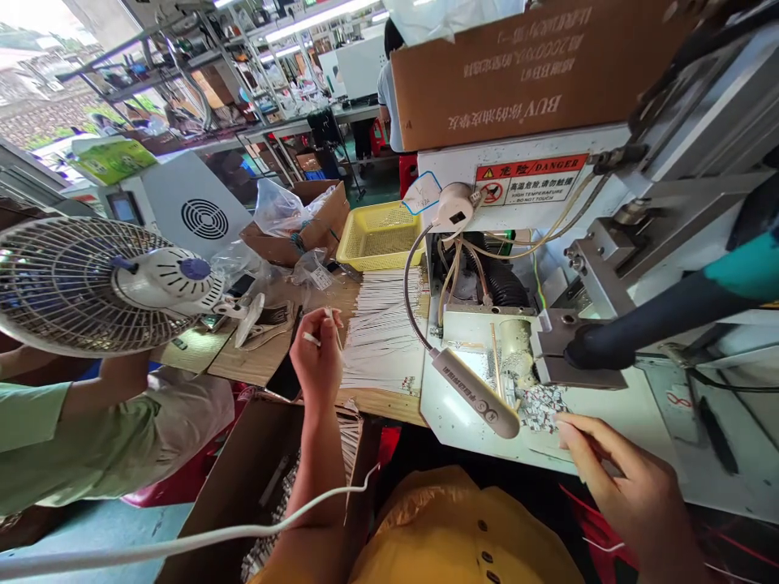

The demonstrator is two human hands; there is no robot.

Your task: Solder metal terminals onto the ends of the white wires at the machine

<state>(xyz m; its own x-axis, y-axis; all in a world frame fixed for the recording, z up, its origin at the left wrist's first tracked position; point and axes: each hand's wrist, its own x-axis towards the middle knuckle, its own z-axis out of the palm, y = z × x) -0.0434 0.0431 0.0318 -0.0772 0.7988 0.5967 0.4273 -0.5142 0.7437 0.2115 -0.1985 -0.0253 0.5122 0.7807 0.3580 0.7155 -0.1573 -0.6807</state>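
Observation:
My left hand is raised over the table's front part, its fingers closed around a thin white wire, of which only short bits show. Beside it, many thin white wires lie side by side in a flat layer. My right hand is at the front edge of the white machine bed, thumb and forefinger pinched together. Whatever is in that pinch is too small to make out. Just beyond those fingertips lies a heap of small white and silvery pieces, under the machine's metal head.
A lamp on a bent neck hangs between my hands. Behind the wires stands a yellow basket. A fan and a seated person are at left. Below my left arm is a cardboard box. A white cable crosses in front.

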